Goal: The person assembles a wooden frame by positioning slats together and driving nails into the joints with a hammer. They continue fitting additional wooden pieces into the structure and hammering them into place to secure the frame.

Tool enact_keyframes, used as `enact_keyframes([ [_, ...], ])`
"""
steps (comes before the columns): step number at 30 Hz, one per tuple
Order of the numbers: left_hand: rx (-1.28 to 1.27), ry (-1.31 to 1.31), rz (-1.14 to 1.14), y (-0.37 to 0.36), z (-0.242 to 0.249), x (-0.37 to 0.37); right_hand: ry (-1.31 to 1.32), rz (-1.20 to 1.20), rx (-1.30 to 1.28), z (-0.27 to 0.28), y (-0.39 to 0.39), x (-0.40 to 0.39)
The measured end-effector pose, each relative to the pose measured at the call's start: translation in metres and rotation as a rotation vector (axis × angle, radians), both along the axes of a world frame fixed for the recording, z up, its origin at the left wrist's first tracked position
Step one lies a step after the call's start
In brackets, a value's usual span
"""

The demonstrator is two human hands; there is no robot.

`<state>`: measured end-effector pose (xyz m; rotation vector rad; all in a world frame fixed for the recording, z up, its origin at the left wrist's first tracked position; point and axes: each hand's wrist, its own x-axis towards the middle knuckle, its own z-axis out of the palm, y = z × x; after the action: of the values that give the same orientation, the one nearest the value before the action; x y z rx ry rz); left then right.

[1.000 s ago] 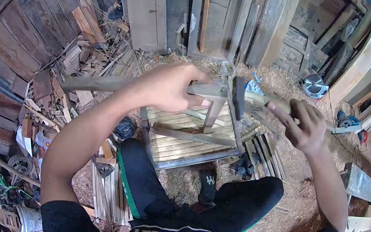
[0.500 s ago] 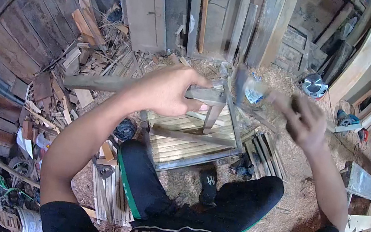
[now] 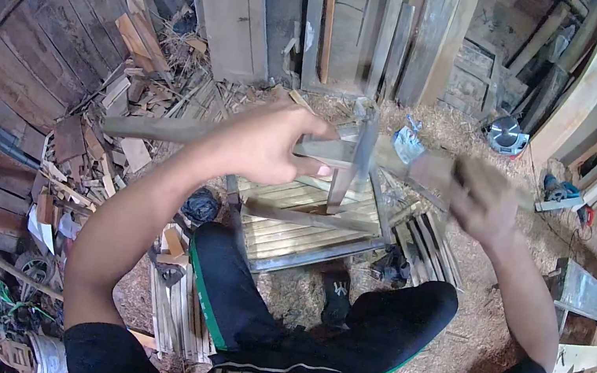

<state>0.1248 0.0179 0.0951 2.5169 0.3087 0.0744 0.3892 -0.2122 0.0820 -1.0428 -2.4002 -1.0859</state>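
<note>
My left hand (image 3: pixel 282 144) is wrapped around a long wooden bar (image 3: pixel 156 131) near its right end. At that end a shorter wooden piece (image 3: pixel 338 189) joins it and points down toward a slatted wooden panel (image 3: pixel 304 243). My right hand (image 3: pixel 483 202), smeared by motion, is closed around the handle of a hammer. The hammer's blurred head (image 3: pixel 365 142) is at the joined end of the bar, just right of my left fingertips. Whether it touches the wood cannot be made out.
Scrap wood (image 3: pixel 131 93) is heaped at the left. Wood strips (image 3: pixel 427 249) lie right of the panel. A circular saw (image 3: pixel 507 135) and a blue power tool (image 3: pixel 559 191) sit on the shaving-covered floor at the right. Boards (image 3: pixel 234 7) lean at the back.
The hammer head has swung left onto or close beside the bar's end, and my right hand has shifted slightly left and down. My left hand stays around the bar.
</note>
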Motion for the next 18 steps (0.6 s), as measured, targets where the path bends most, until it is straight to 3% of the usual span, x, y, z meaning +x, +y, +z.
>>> enact_keyframes([
  [2, 0.042, 0.112, 0.063, -0.012, 0.011, -0.001, 0.107, -0.400, 0.000, -0.005, 0.007, 0.021],
  [3, 0.060, 0.027, 0.047, -0.005, -0.001, 0.000, 0.080, -0.202, 0.001, -0.003, 0.002, 0.024],
  [4, 0.057, 0.025, 0.058, -0.003, -0.001, 0.000, 0.078, -0.192, -0.001, -0.003, -0.001, 0.017],
  [6, -0.008, 0.028, -0.013, 0.002, -0.001, 0.006, -0.008, 0.119, -0.103, -0.008, -0.012, -0.003],
  [7, 0.009, 0.027, -0.020, 0.004, -0.004, 0.005, 0.081, 0.145, -0.234, -0.012, -0.016, -0.002],
  [8, 0.009, 0.027, -0.023, 0.002, -0.003, 0.004, 0.082, 0.142, -0.234, -0.015, -0.010, 0.003],
  [10, 0.062, 0.032, -0.005, -0.003, 0.000, 0.001, -0.055, -0.263, 0.047, -0.016, 0.007, 0.016],
  [14, 0.036, 0.087, 0.048, -0.001, 0.000, 0.002, -0.050, -0.048, 0.144, -0.001, 0.007, 0.019],
  [16, -0.018, 0.041, 0.009, 0.002, -0.002, 0.003, 0.015, 0.210, -0.063, 0.002, -0.008, -0.013],
  [17, -0.016, 0.043, 0.002, 0.001, -0.002, 0.003, -0.001, 0.012, -0.194, -0.022, -0.024, 0.009],
  [18, 0.023, 0.026, -0.004, -0.001, -0.002, 0.002, 0.002, 0.005, -0.194, -0.019, -0.019, 0.009],
])
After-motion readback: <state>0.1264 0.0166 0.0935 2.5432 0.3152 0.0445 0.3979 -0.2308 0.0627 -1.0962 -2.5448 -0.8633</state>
